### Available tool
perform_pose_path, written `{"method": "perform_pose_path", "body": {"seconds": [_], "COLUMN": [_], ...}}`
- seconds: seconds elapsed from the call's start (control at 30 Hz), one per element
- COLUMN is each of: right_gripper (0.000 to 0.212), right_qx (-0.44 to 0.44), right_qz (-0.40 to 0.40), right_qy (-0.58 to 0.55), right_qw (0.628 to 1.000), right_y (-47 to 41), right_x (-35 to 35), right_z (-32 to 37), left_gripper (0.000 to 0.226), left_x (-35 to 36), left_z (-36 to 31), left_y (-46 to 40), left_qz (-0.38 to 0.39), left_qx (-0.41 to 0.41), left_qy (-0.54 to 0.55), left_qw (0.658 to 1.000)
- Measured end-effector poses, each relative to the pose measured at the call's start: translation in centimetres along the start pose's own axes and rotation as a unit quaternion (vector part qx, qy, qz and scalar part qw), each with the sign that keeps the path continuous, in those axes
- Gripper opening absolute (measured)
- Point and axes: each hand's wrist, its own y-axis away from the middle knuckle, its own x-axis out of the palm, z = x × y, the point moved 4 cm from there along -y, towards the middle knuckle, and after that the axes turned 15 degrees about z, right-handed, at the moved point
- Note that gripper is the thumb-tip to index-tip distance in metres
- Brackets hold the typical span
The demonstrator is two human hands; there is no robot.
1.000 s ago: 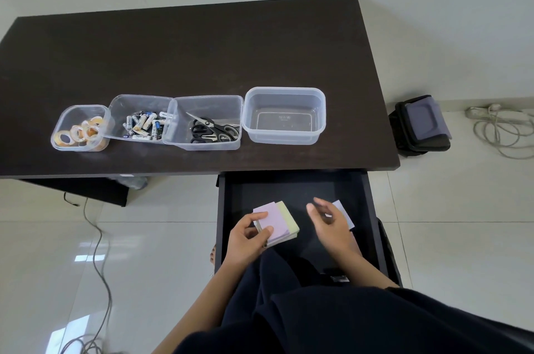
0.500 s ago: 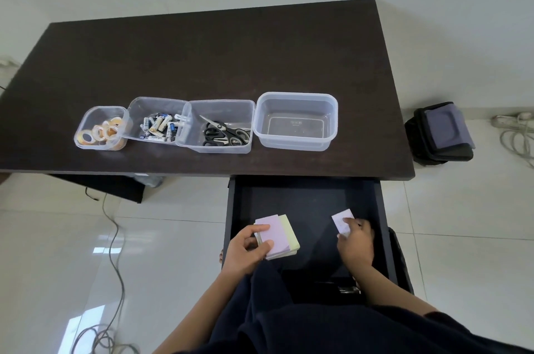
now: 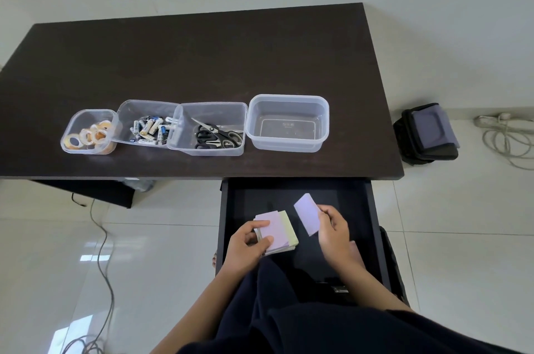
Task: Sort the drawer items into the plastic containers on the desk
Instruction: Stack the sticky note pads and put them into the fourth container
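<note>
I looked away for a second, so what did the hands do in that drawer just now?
The right hand reached to the far right of the open black drawer, pinched the small lilac paper pad lying there, and lifted it toward the middle. The left hand kept gripping the lilac and pale green stack of note pads. The four clear plastic containers on the dark desk stayed untouched.

Lilac-and-yellow note stack point(image 3: 276, 231) and loose lilac pad point(image 3: 307, 213), both over open drawer point(image 3: 372, 209).
</note>
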Motion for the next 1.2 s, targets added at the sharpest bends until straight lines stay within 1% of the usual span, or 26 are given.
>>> {"method": "perform_pose_path", "body": {"seconds": [0.07, 0.13, 0.23, 0.3, 0.37, 0.5, 0.67, 0.87, 0.93, 1.07, 1.13, 1.2], "right_gripper": [0.020, 0.018, 0.017, 0.020, 0.024, 0.023, 0.023, 0.023, 0.024, 0.030, 0.034, 0.035], "right_qx": [-0.020, -0.030, -0.056, -0.070, -0.070, -0.053, -0.057, -0.048, -0.037, 0.013, 0.037, 0.043], "right_qz": [0.013, 0.038, 0.055, 0.066, 0.085, 0.111, 0.133, 0.168, 0.188, 0.239, 0.250, 0.250], "right_qy": [0.004, 0.025, 0.061, 0.083, 0.097, 0.113, 0.122, 0.139, 0.127, 0.033, 0.007, -0.007], "right_qw": [1.000, 0.999, 0.995, 0.992, 0.989, 0.986, 0.982, 0.975, 0.973, 0.970, 0.968, 0.967], "right_y": [0.1, 0.1, 0.4, 0.7, 1.0, 1.5, 1.3, 0.6, 0.4, 0.5, 0.6, 0.6], "right_x": [0.7, 1.1, 1.3, 1.6, 1.9, 2.2, 2.3, 2.2, 2.3, 2.8, 2.9, 3.0], "right_z": [0.7, 1.0, 1.6, 1.8, 1.6, 1.2, 1.5, 1.5, 1.3, 1.1, 1.0, 0.7], "left_gripper": [0.027, 0.028, 0.028, 0.029, 0.029, 0.028, 0.026, 0.033, 0.033, 0.034, 0.039, 0.045], "left_x": [0.3, 0.6, 0.9, 1.0, 1.0, 0.8, 0.5, 0.2, 0.1, -0.1, -0.2, -0.3], "left_z": [-0.2, -0.2, -0.1, -0.1, -0.2, -0.2, 0.0, -0.6, -0.6, -0.6, -0.8, -0.9], "left_y": [-0.2, -0.5, -0.7, -0.7, -0.7, -0.9, -0.9, -0.6, -0.5, -0.7, -0.7, -0.8], "left_qz": [0.005, 0.008, 0.010, 0.011, 0.010, 0.006, 0.018, 0.025, 0.025, 0.031, 0.035, 0.042], "left_qx": [0.007, 0.011, 0.018, 0.027, 0.036, 0.049, 0.053, 0.081, 0.078, 0.072, 0.078, 0.085], "left_qy": [0.003, 0.009, 0.016, 0.013, 0.014, 0.018, 0.037, 0.025, 0.038, 0.061, 0.050, 0.030], "left_qw": [1.000, 1.000, 1.000, 0.999, 0.999, 0.999, 0.998, 0.996, 0.996, 0.995, 0.995, 0.995]}}
